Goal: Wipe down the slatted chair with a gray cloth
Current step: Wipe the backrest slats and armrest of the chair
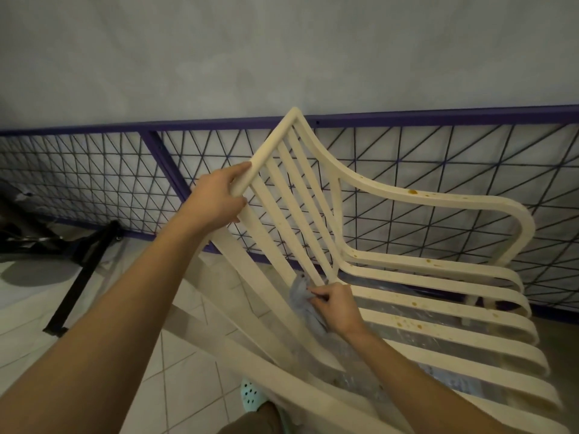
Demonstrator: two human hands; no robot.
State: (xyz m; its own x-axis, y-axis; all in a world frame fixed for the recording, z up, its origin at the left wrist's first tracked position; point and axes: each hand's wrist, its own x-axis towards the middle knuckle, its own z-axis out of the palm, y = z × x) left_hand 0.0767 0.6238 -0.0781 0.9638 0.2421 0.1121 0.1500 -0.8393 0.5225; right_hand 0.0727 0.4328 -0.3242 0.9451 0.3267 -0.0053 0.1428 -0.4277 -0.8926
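The right hand (336, 308) pinches the gray cloth (302, 300) at the foot of the cream slatted chair's (438, 327) back slats, which run up-left toward the left hand (219, 195) gripping the top rail.

Matt, seemingly plastic chair (407, 308); soft cloth (300, 297)

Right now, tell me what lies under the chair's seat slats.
Through the gaps between the seat slats shows crinkled clear plastic sheeting. Whatever lies directly beneath each slat, and under the sheeting, is covered.
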